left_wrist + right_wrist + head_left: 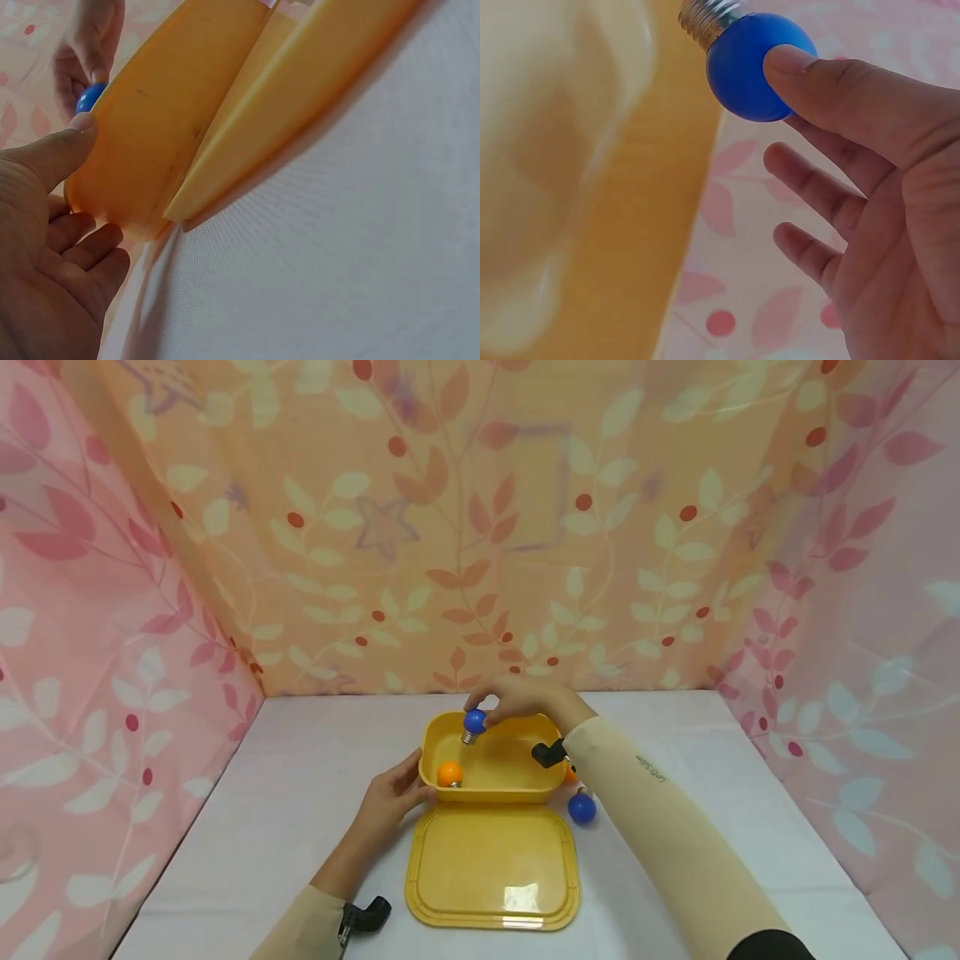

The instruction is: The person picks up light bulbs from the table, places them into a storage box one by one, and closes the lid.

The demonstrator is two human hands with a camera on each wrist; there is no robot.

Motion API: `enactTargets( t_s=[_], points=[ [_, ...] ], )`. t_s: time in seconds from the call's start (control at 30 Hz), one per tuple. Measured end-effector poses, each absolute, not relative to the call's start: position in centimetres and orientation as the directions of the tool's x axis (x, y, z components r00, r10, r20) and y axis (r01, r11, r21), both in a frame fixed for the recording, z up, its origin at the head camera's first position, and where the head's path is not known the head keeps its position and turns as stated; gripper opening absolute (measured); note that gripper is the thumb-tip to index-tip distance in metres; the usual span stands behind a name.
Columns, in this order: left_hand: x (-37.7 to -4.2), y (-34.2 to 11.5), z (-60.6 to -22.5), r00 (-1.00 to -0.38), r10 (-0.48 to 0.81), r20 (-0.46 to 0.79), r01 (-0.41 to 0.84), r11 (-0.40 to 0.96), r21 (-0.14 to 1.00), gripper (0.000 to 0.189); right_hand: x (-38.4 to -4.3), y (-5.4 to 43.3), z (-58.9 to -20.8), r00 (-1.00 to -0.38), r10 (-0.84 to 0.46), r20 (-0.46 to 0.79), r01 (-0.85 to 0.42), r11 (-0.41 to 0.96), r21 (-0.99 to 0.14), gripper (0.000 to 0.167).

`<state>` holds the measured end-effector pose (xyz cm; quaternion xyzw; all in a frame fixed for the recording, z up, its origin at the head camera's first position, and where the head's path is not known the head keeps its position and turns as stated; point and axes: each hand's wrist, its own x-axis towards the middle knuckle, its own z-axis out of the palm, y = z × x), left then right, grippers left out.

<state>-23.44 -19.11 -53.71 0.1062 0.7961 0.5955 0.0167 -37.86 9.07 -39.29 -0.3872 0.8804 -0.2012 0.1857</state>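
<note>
My right hand pinches a blue light bulb between thumb and fingers, above the back left of an open yellow box. The bulb's metal screw base points away from the palm in the right wrist view. An orange light bulb lies inside the box at its front left corner. My left hand holds that same corner from outside, with the thumb on the front wall. Its other fingers are loosely bent, and the index finger is partly hidden behind the box.
The box's yellow lid lies flat in front, along the box's front edge. To the box's right, a second blue bulb rests on the white cloth, with an orange bulb mostly hidden by the right arm. Patterned curtains enclose the table.
</note>
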Motion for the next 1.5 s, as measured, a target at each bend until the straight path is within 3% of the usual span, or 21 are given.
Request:
enactTargets(
  t_s=[0.13, 0.4, 0.73, 1.3, 1.5],
  points=[
    [-23.6, -19.0, -53.7, -0.974, 0.2, 0.102, 0.155, 0.271, 0.95, 0.076, -38.2, 7.8, -40.0, -0.629, -0.765, -0.142, -0.63, 0.608, -0.484, 0.034],
    [-23.6, -19.2, -53.6, -0.975, 0.202, 0.091, 0.148, 0.286, 0.947, 0.075, -38.8, 5.9, -42.1, -0.596, -0.791, -0.139, -0.597, 0.552, -0.582, 0.036],
    [-23.7, -18.9, -53.3, -0.976, 0.199, 0.092, 0.145, 0.268, 0.953, 0.073, -39.1, 4.8, -42.6, -0.608, -0.779, -0.153, -0.6, 0.578, -0.553, 0.037],
    [-23.8, -19.3, -53.5, -0.975, 0.195, 0.107, 0.159, 0.278, 0.947, 0.078, -36.7, 10.5, -39.9, -0.672, -0.74, 0.031, -0.683, 0.603, -0.412, 0.032],
    [-23.7, -19.3, -53.7, -0.971, 0.211, 0.113, 0.169, 0.27, 0.948, 0.083, -34.6, 12.5, -39.3, -0.718, -0.694, 0.055, -0.637, 0.623, -0.454, 0.032]
  ],
)
